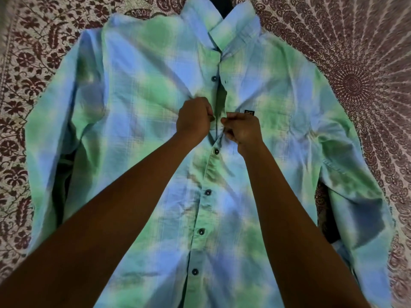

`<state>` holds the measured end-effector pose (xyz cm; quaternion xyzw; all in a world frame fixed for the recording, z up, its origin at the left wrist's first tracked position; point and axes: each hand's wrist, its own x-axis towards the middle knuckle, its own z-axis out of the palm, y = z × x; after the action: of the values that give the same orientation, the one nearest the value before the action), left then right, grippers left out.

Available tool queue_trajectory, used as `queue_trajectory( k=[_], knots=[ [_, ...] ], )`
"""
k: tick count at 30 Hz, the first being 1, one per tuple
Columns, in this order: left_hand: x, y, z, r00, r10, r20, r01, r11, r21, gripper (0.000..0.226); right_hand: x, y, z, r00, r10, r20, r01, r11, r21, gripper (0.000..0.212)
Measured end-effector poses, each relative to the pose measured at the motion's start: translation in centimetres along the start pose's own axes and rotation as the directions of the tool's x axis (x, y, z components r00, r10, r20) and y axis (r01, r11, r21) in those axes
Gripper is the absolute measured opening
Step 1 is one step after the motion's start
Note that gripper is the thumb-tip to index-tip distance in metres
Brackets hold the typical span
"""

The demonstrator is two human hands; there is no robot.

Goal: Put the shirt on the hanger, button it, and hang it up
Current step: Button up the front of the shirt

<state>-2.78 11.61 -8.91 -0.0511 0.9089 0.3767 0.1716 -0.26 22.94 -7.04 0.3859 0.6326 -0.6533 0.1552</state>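
Patterned bedspread (355, 63) in cream and maroon, floral paisley border along its left side, radiating mandala medallion toward its upper right, covering the whole surface

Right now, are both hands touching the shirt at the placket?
Touching. The head view shows the left hand and right hand each pinching an edge of the shirt front at mid-chest, fingers closed on the fabric.

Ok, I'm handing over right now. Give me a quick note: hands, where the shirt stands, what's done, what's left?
Left hand pinches the button-side placket; right hand pinches the buttonhole edge, both at mid-chest.
Shirt lies flat, front up, on the patterned bedspread. Hanger itself not visible.
Done: the four lower buttons look fastened.
Left: the button between the hands, the open upper button, the collar, then hanging.
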Motion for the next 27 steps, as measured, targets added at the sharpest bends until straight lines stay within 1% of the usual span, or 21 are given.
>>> queue_trajectory(
  k=[3,6,8,12,15,16,19,20,21,23,25,27],
  knots=[
    [0.0,0.4,-0.3,0.998,-0.029,0.051,0.036,0.990,-0.138,0.010,0.3,0.7,0.2,0.999,-0.032,-0.003,0.032,0.999,0.043,0.033],
    [0.0,0.4,-0.7,0.984,-0.111,0.142,0.157,0.912,-0.379,0.012,0.5,1.3,0.3,0.999,-0.037,0.005,0.036,0.990,0.135,0.031],
    [0.0,0.2,-0.7,0.974,-0.146,0.171,0.208,0.872,-0.444,0.016,0.5,1.3,0.2,0.999,-0.054,0.009,0.052,0.992,0.117,0.032],
    [-0.2,0.1,-0.6,0.977,-0.151,0.148,0.203,0.867,-0.455,0.019,0.7,1.6,0.1,0.996,-0.083,0.022,0.082,0.994,0.072,0.032],
    [-0.3,0.0,-0.5,0.984,-0.146,0.105,0.178,0.876,-0.448,0.015,0.6,1.6,0.0,0.995,-0.089,0.050,0.083,0.991,0.108,0.031],
    [-0.4,0.0,-0.4,0.988,-0.133,0.082,0.155,0.888,-0.433,0.014,0.5,1.6,0.0,0.995,-0.082,0.058,0.073,0.987,0.141,0.031],
    [-0.5,0.1,-0.2,0.996,-0.083,0.030,0.088,0.921,-0.379,0.014,0.5,1.5,-0.1,0.995,-0.033,0.097,0.000,0.944,0.330,0.033],
    [-0.5,0.1,-0.2,0.997,-0.079,0.026,0.083,0.921,-0.382,0.015,0.5,1.4,-0.1,0.994,-0.039,0.102,0.001,0.937,0.350,0.033],
    [-0.4,0.0,-0.2,0.997,-0.077,0.026,0.081,0.917,-0.390,0.016,0.5,1.4,0.0,0.994,-0.052,0.091,0.020,0.949,0.316,0.032],
    [-0.5,-0.1,-0.2,0.997,-0.074,0.023,0.077,0.912,-0.403,0.017,0.4,1.5,0.2,0.995,-0.089,0.045,0.082,0.987,0.140,0.022],
    [-0.5,-0.2,-0.1,0.998,-0.064,0.022,0.067,0.911,-0.407,0.018,0.4,1.6,0.4,0.993,-0.116,-0.011,0.116,0.993,-0.001,0.015],
    [-0.4,-0.3,-0.1,0.998,-0.059,0.034,0.068,0.907,-0.416,0.017,0.4,1.6,0.3,0.993,-0.116,-0.014,0.115,0.993,-0.038,0.016]
  ],
)
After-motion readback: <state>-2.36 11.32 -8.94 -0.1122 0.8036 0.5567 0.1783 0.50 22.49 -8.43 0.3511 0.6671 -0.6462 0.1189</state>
